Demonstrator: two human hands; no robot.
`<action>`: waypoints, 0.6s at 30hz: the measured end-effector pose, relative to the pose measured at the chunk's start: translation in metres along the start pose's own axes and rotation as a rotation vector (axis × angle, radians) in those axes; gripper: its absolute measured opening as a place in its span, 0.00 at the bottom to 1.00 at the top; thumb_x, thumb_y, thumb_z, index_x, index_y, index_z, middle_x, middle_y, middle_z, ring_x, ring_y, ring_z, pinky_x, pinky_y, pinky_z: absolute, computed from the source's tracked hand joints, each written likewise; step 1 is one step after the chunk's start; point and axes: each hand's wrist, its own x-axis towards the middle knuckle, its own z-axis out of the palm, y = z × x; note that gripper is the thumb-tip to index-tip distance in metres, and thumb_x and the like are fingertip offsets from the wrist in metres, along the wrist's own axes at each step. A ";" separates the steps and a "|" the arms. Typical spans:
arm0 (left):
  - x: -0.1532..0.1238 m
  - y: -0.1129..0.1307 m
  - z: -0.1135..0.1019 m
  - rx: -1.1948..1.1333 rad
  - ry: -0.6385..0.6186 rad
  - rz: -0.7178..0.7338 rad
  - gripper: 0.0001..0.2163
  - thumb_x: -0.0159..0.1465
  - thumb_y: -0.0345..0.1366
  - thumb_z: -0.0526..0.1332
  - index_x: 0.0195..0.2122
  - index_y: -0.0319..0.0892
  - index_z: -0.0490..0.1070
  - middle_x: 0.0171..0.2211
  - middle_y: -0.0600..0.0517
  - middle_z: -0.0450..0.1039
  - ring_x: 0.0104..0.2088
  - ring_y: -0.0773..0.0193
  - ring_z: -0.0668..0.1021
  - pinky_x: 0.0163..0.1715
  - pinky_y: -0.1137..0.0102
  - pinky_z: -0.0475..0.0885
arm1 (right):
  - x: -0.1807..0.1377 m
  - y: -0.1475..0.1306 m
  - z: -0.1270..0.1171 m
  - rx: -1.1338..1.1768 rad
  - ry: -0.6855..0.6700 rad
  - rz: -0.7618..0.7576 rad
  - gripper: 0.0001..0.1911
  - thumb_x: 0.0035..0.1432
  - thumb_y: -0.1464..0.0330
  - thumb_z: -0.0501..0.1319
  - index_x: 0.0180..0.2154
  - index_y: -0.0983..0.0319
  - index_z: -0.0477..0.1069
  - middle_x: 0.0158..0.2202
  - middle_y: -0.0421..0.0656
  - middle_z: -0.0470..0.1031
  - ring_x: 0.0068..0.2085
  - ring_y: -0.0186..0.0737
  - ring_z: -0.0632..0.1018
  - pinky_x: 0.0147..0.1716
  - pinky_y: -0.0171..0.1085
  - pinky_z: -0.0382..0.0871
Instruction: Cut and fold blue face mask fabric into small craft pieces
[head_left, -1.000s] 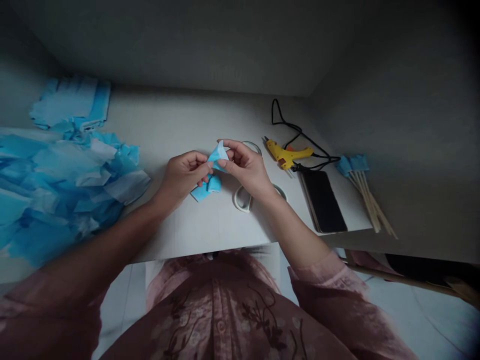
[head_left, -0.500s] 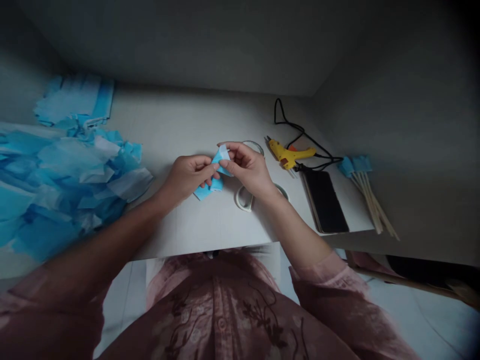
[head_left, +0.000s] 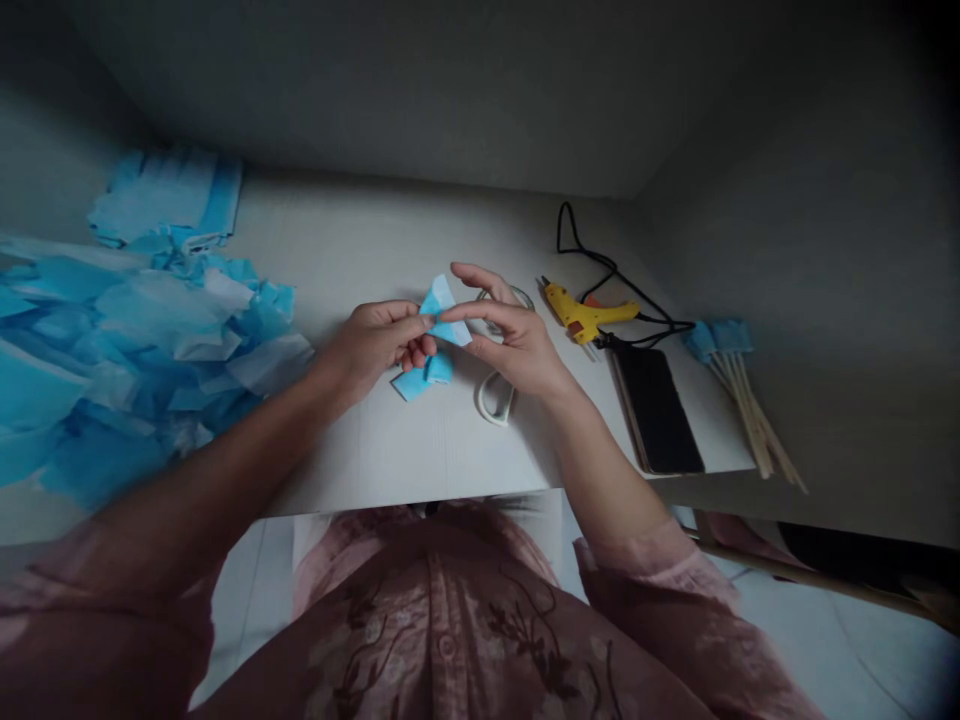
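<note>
My left hand [head_left: 380, 345] pinches a small folded piece of thin blue and white sheet [head_left: 442, 312], which looks like paper or fabric, between thumb and fingers. Across its front reaches the index finger of my right hand [head_left: 517, 335], touching the piece. The other right fingers are spread, and the thumb lies by the lower right corner. Under my hands, another blue piece [head_left: 420, 380] rests on the table, partly folded. Beside my right wrist lies a white loop [head_left: 495, 400], like a scissors handle, partly hidden. A round ring [head_left: 517, 295] shows behind the right fingers.
At left spreads a heap of blue and white sheets [head_left: 150, 370], with a neater stack [head_left: 172, 195] behind. A yellow glue gun [head_left: 589, 310] with a black cord, a phone [head_left: 660, 410] and several blue-tipped sticks [head_left: 742, 400] lie at right. Walls stand behind and right.
My right hand has loosened its pinch and spread its fingers, with the index now across the folded piece. My left hand keeps its hold. The view has shifted slightly.
</note>
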 end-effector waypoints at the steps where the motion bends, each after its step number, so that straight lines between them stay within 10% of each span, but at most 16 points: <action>1: 0.000 -0.001 0.000 0.022 0.006 0.002 0.09 0.59 0.36 0.66 0.24 0.39 0.73 0.21 0.52 0.74 0.19 0.72 0.71 0.20 0.75 0.65 | 0.000 0.000 0.001 0.001 -0.003 0.003 0.08 0.60 0.57 0.69 0.39 0.52 0.82 0.63 0.42 0.69 0.67 0.51 0.67 0.67 0.55 0.58; 18: -0.002 -0.002 0.005 0.259 0.065 0.153 0.09 0.59 0.36 0.65 0.24 0.39 0.72 0.21 0.53 0.75 0.19 0.73 0.71 0.20 0.77 0.66 | 0.004 0.014 0.015 0.330 0.115 0.236 0.23 0.50 0.53 0.74 0.41 0.58 0.73 0.30 0.36 0.74 0.31 0.32 0.73 0.33 0.34 0.68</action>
